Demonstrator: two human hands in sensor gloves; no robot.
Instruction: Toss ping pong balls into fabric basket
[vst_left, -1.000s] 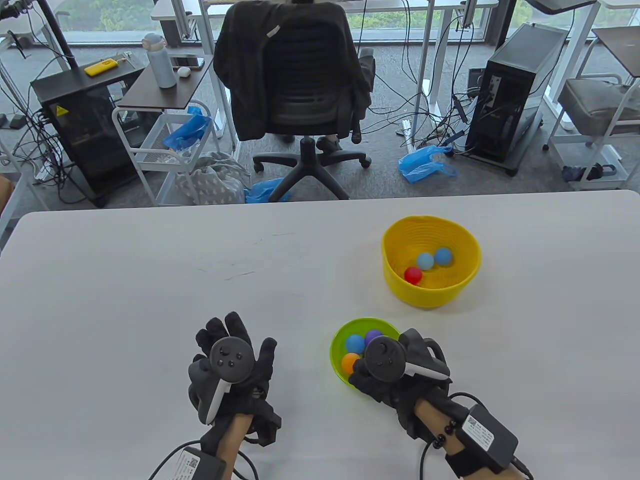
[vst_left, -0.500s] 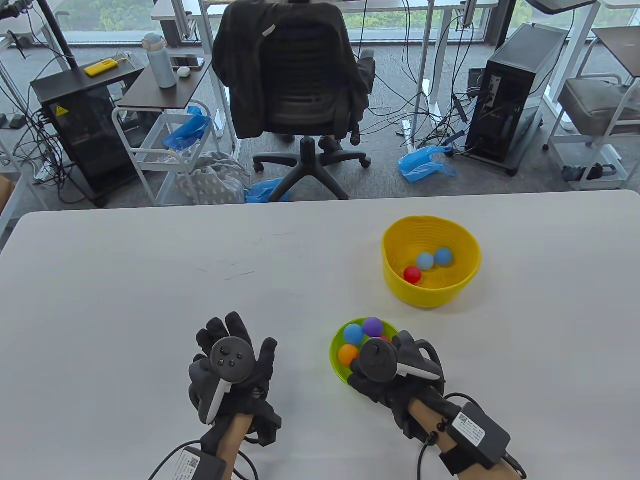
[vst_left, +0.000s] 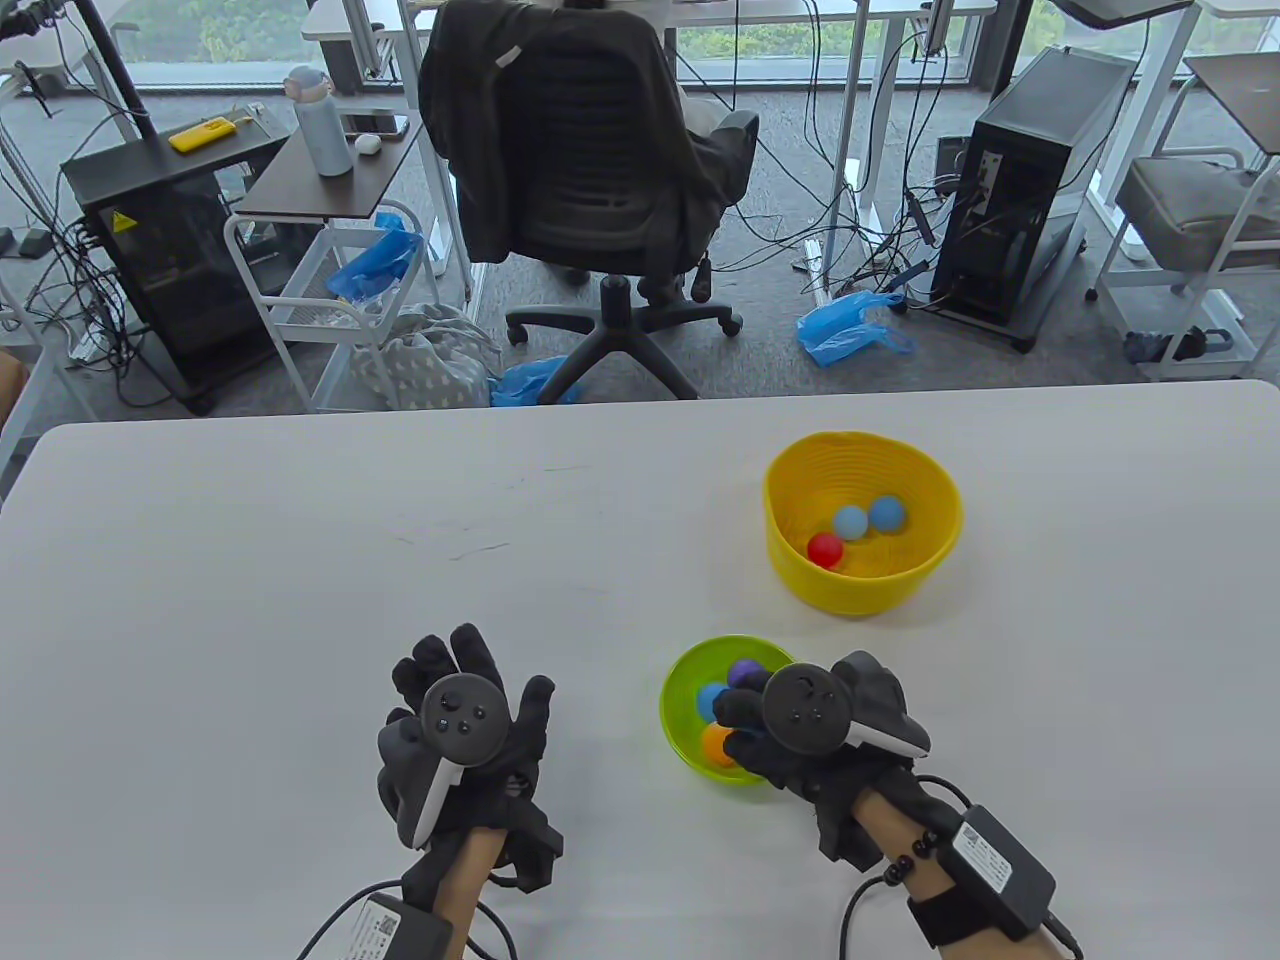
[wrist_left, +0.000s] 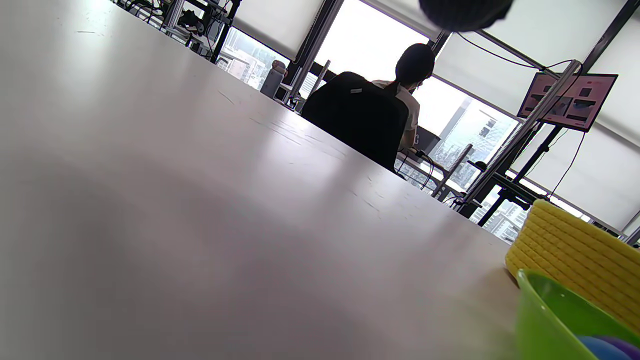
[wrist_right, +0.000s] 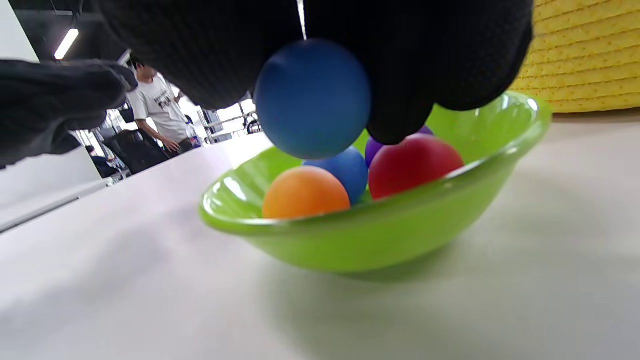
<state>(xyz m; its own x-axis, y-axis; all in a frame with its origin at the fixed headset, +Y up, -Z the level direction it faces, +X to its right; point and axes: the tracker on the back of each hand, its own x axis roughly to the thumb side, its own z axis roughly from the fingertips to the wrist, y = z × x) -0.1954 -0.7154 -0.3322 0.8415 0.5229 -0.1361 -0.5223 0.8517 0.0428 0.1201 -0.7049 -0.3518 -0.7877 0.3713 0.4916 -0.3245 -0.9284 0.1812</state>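
Right hand (vst_left: 800, 735) pinches blue ball (wrist_right: 313, 98) above bowl rim (wrist_right: 350, 227).

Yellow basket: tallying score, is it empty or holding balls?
Holding balls: the yellow basket contains two blue balls and one red ball.

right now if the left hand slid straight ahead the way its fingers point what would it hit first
Nothing, as far as the table view shows: the left hand points up the bare table towards its far edge. The green bowl and yellow basket sit off to its right.
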